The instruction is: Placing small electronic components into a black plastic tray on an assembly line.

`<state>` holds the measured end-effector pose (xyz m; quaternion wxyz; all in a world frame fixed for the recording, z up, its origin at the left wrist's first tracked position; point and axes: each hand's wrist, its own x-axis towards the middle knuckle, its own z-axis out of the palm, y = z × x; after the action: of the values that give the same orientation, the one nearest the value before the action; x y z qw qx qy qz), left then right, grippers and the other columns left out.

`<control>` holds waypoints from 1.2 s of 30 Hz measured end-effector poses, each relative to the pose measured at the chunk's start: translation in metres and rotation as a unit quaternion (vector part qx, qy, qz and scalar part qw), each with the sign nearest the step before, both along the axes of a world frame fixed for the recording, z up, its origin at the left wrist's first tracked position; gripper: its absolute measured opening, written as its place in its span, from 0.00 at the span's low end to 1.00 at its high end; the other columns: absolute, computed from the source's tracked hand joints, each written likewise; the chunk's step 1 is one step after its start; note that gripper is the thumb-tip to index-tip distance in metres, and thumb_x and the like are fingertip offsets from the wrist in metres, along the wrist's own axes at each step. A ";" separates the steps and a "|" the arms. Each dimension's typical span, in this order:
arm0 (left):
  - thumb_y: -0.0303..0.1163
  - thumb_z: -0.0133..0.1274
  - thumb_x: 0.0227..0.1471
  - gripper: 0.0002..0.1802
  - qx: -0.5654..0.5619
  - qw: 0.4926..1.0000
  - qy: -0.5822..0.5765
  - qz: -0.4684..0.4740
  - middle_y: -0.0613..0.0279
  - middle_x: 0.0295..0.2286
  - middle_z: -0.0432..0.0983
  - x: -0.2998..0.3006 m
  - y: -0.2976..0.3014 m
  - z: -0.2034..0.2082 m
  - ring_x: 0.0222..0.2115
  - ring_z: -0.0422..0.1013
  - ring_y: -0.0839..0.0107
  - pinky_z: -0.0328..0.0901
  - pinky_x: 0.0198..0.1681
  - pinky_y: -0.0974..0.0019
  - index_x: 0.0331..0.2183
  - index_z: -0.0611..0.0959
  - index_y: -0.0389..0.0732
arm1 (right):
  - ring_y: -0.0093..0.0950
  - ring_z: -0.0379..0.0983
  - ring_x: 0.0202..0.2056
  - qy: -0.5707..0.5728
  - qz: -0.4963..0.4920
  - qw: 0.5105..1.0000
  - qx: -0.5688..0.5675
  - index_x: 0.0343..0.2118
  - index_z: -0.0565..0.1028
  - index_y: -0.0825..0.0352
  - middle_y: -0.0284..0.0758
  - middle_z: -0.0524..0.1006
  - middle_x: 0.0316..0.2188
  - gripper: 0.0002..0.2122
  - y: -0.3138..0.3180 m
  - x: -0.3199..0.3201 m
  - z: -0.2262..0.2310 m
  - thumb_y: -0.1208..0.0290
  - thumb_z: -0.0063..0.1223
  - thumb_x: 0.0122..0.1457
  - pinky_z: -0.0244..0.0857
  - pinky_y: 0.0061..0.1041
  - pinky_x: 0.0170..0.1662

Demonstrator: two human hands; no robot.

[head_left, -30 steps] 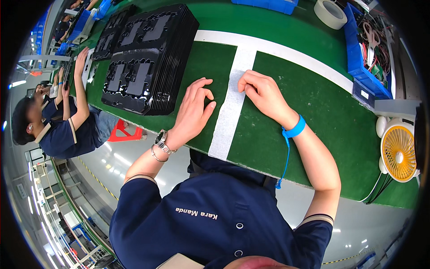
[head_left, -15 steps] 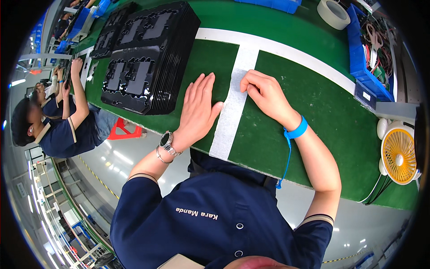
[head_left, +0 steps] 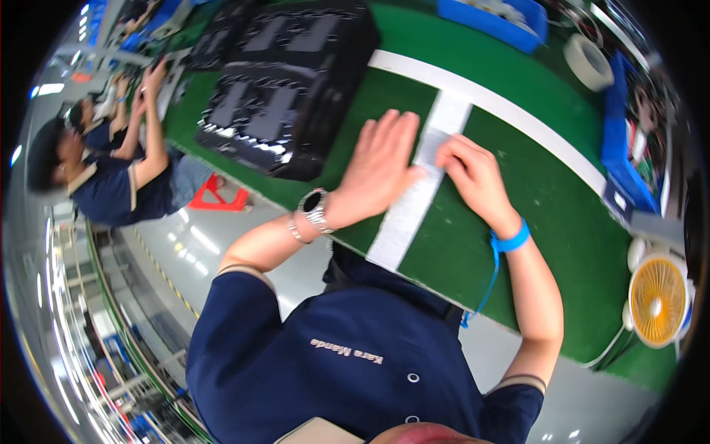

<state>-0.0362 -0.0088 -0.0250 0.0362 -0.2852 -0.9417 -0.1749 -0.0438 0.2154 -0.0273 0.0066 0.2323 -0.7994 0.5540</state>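
1. Head view: see the left hand [head_left: 377, 166] released, fingers straight and slightly spread, grasping nothing visible; see the right hand [head_left: 479, 177] half-curled, thumb close to the bent index finger, any item pinched there impossible to confirm.
2. Find the pale strip [head_left: 403, 229] between both hands on the green surface [head_left: 584, 274], left thumb at the left edge, right fingertips at the right edge; firm contact hard to judge through the blur.
3. For steady work, probably best to press evenly with a flat left palm, bear lightly with the right fingertips, and follow the length of the strip, checking both edges for lifting.
4. Mind the stack of black trays [head_left: 292, 81], left of and beyond the left hand.
5. For writing, note pale lettering [head_left: 346, 351] on the navy shirt [head_left: 325, 392], nearer the body than either hand, and a white label [head_left: 620, 201], well right of the right hand, too small to read.
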 end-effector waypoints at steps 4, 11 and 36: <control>0.42 0.56 0.60 0.42 0.000 0.999 0.028 -0.040 0.45 0.66 0.56 -0.009 0.003 -0.005 0.68 0.50 0.44 0.46 0.70 0.39 0.67 0.60 0.32 | 0.35 0.71 0.28 -0.008 -0.015 1.000 0.011 0.30 0.73 0.71 0.39 0.72 0.28 0.04 -0.001 0.002 0.006 0.85 0.48 0.55 0.64 0.31 0.33; 0.31 0.53 0.59 0.34 0.040 0.997 0.058 -0.036 0.43 0.64 0.59 -0.025 0.012 -0.014 0.67 0.54 0.45 0.50 0.68 0.40 0.65 0.65 0.35 | 0.30 0.69 0.28 -0.055 -0.017 0.998 0.008 0.29 0.72 0.72 0.37 0.71 0.26 0.04 -0.002 0.002 0.005 0.87 0.47 0.55 0.62 0.28 0.32; 0.21 0.53 0.55 0.29 0.150 0.986 0.068 0.014 0.45 0.59 0.64 -0.073 0.023 -0.007 0.65 0.56 0.44 0.57 0.67 0.49 0.59 0.72 0.36 | 0.35 0.73 0.30 -0.017 0.001 0.999 0.039 0.31 0.76 0.69 0.38 0.74 0.29 0.07 -0.003 0.005 0.012 0.86 0.48 0.53 0.67 0.31 0.34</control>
<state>-0.1093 0.0146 -0.0318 0.1450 -0.2750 -0.9038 -0.2942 -0.0392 0.2128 -0.0153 -0.0168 0.2242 -0.8203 0.5259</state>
